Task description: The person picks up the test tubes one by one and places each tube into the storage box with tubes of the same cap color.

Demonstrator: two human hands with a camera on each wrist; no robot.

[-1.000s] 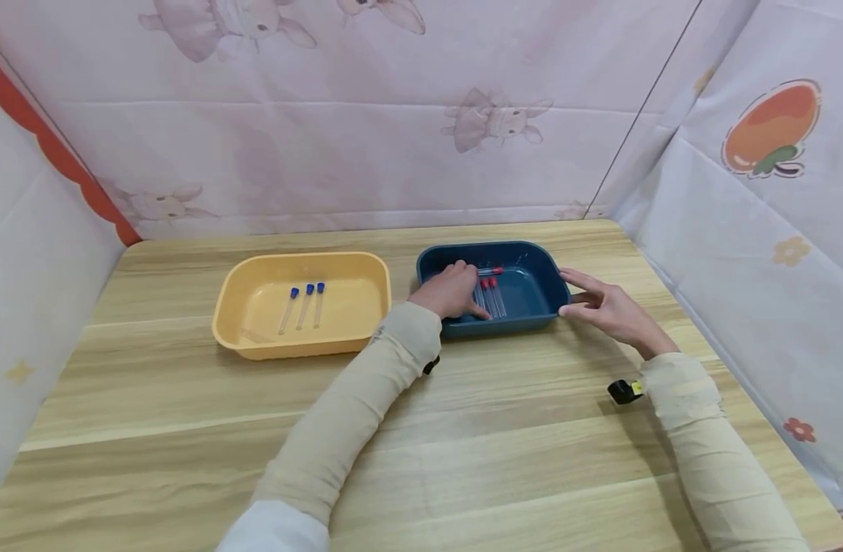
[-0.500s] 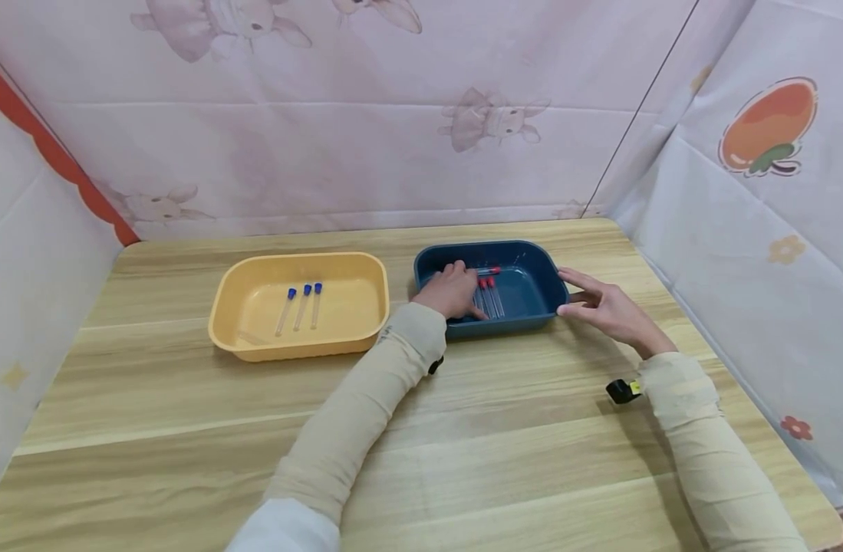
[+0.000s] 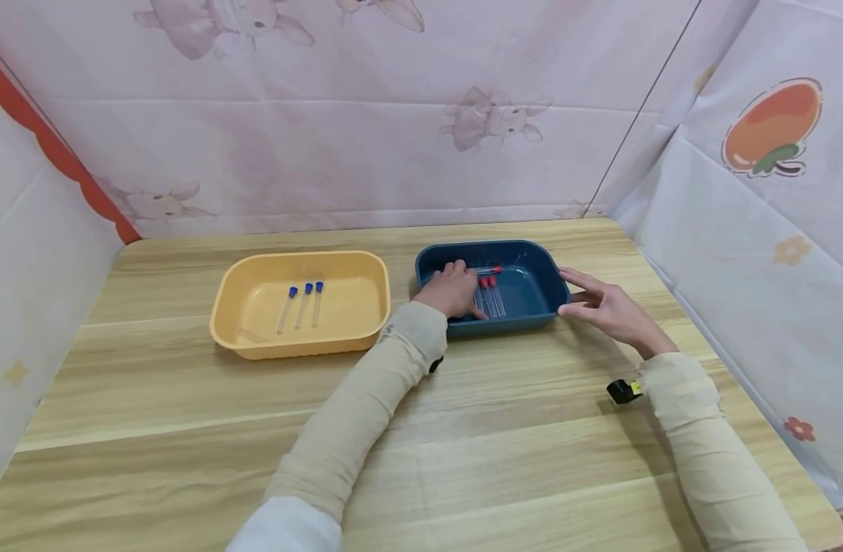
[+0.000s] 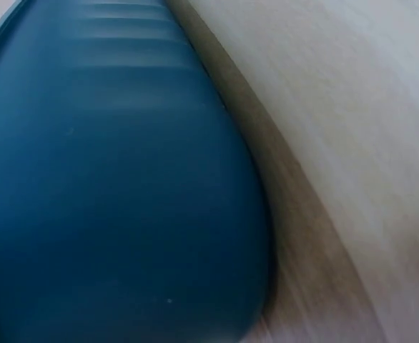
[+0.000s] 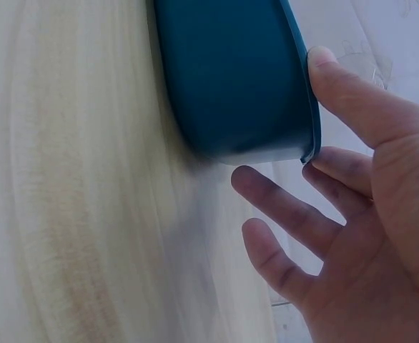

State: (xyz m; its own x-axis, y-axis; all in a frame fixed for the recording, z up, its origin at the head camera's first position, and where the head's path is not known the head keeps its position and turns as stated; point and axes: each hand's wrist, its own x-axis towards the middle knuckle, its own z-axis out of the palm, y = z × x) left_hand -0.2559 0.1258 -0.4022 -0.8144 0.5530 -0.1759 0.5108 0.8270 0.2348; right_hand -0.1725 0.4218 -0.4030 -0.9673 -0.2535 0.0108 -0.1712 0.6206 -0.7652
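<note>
In the head view, my left hand (image 3: 451, 290) reaches down into the blue tray (image 3: 531, 323), its thumb spread beside clear test tubes (image 3: 495, 300) with red caps. Its other fingertips are hidden behind the hand, so I cannot tell what they hold. Another red-capped test tube (image 3: 489, 270) lies crosswise by the far wall. My right hand (image 3: 610, 310) holds the tray's right end, thumb and forefinger at the rim. Seen from the right wrist, the remaining fingers (image 5: 288, 211) hang loosely off the tray (image 5: 231, 78). Only the tray's outer wall (image 4: 124, 179) and tabletop show in the left wrist view.
Left of the blue tray stands a yellow tray (image 3: 300, 349) with three blue-capped test tubes (image 3: 301, 307) lying in it. Both trays sit towards the back of the wooden table (image 3: 462, 460). Printed cloth walls (image 3: 366, 169) surround the table's back and sides.
My left forearm has shifted slightly right, while the left hand stays in the blue tray. My right hand keeps its place at the tray's end.
</note>
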